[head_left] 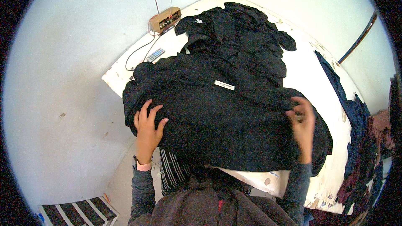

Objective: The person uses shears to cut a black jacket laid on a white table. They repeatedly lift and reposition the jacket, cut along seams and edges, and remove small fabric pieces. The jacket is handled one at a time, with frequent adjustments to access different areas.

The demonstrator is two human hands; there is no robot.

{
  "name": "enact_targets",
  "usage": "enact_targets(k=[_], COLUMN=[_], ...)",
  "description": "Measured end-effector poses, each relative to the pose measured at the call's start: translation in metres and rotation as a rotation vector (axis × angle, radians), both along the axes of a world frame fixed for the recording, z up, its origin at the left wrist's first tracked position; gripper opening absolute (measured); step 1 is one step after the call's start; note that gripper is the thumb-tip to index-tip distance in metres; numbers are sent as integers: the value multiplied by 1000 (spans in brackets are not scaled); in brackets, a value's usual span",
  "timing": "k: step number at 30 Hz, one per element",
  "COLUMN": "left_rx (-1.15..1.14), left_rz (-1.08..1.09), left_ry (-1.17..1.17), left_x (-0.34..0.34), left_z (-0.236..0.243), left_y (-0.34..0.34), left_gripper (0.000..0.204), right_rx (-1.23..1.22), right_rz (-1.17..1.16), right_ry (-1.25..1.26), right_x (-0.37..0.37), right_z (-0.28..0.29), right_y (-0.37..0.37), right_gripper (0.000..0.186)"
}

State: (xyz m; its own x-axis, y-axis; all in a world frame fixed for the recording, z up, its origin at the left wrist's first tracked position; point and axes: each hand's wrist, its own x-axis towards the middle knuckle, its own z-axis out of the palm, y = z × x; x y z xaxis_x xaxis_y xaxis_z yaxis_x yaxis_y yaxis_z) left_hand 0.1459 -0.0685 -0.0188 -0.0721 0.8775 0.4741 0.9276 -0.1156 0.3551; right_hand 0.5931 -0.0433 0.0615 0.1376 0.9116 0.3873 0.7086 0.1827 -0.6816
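A large black garment lies spread across the near part of the table, its front edge hanging toward me. A small white label shows near its upper middle. My left hand rests on the garment's left side, open, with its fingers spread over the cloth. Over the right side is my right hand, somewhat blurred; its fingers are bent but apart, and I see no cloth gripped in them. Whether those fingertips touch the garment is hard to make out. Behind it, more black garments lie in a crumpled heap.
The white table fills the corner between pale walls. At its back left are a brown box-shaped device with cables and a remote control. Dark blue cloth hangs along the right edge. A black-and-white striped object stands at lower left.
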Motion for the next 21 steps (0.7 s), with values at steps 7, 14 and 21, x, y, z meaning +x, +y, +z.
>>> enact_targets(k=[7,14,21], left_rx=[-110,-95,-1], left_rz=[-394,-453,-409], left_ry=[-5,71,265], left_x=[25,46,41], left_z=[15,14,31], left_y=[-5,-2,-3], left_gripper=[36,47,44], right_rx=[335,59,-7], right_rz=[-409,27,740], right_ry=[-247,-171,-141], right_x=[143,-1,-167], right_z=[84,43,-27], right_y=[19,0,-17], right_gripper=[41,31,46])
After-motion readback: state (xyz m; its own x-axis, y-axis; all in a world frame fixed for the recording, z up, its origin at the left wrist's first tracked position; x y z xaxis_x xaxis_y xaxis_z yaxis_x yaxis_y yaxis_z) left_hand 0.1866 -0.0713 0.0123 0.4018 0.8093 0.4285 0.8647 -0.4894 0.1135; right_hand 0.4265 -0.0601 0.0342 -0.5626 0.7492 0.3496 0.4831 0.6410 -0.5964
